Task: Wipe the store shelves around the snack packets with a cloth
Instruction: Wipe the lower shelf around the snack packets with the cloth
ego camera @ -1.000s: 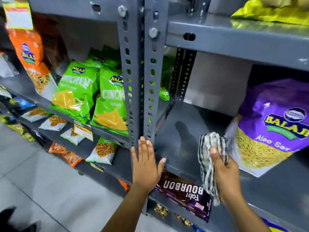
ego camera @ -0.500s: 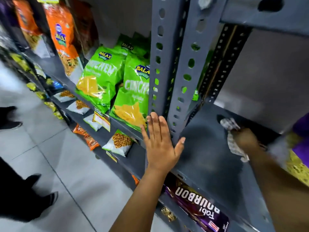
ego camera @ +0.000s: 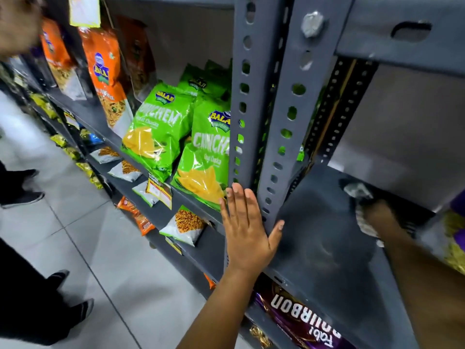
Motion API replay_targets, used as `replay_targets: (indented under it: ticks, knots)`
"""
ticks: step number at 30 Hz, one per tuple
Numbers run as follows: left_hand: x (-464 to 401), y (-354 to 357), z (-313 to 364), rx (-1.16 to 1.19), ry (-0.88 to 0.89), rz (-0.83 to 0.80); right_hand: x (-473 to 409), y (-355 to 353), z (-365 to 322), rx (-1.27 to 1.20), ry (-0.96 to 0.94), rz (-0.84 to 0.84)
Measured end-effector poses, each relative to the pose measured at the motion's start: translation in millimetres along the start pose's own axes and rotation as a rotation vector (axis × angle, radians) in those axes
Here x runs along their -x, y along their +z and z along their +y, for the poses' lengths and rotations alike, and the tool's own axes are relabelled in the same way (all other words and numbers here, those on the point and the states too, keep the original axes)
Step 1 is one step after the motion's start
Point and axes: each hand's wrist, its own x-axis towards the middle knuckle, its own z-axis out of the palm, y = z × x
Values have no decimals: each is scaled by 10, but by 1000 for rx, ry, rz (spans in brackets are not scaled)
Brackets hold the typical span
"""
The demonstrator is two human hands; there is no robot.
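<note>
My right hand (ego camera: 382, 217) is deep on the grey metal shelf (ego camera: 324, 238), pressing a crumpled striped cloth (ego camera: 358, 195) against its back corner. My left hand (ego camera: 247, 227) lies flat and open against the foot of the perforated grey upright post (ego camera: 284, 117), its thumb on the shelf edge. Green snack packets (ego camera: 161, 129) stand on the neighbouring shelf just left of the post. A purple and yellow snack packet (ego camera: 453, 238) sits at the right edge of the shelf, close to my right wrist.
Orange snack bags (ego camera: 105, 71) stand further left. Small white packets (ego camera: 186, 225) lie on the lower shelf, and a purple Bourbon biscuit pack (ego camera: 302, 318) sits below my arm. A person's feet in dark shoes (ego camera: 65, 298) stand on the tiled floor at left.
My right hand carried the cloth from the shelf's front edge to the back corner. My view moved closer and to the left. My left hand stayed on the post.
</note>
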Motion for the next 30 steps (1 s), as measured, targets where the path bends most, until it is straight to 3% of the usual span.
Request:
replay_targets:
  ticks: [2,4,7,11,14,16,18,19,21,24,26,28,30]
  knots:
    - [10,22,-15,-3,8,7,-153,112,-34,283,-49,-48]
    - [11,21,-10,-13,9,1,-282,201,-185,337,-150,-23]
    - [4,-5,-14,-13,7,-11,-155,404,-433,273,-369,-89]
    - [5,-24,-22,-19,3,-20,428,502,-512,98,-508,-102]
    - [12,-51,-22,-28,-14,-53,854,478,-385,48,-499,-249]
    - [0,-61,-12,-23,-19,-75,909,286,-372,-123,-384,-336]
    - [30,-80,-8,-22,-10,-84,719,83,-328,-304,-208,-226]
    - [35,-79,-5,-20,-11,-88,579,-3,-279,-333,-161,-117]
    - [30,-71,0,-3,-22,-94,400,4,-183,-295,-113,-69]
    - [16,-57,-1,17,-16,-90,373,306,-127,45,-254,-80]
    - [-10,-72,11,15,-18,-102,589,436,-177,104,-399,-112]
    - [1,-101,18,6,-26,-114,825,470,-136,92,-474,-229]
    - [6,-116,22,-12,-31,-128,918,318,7,75,-450,-452]
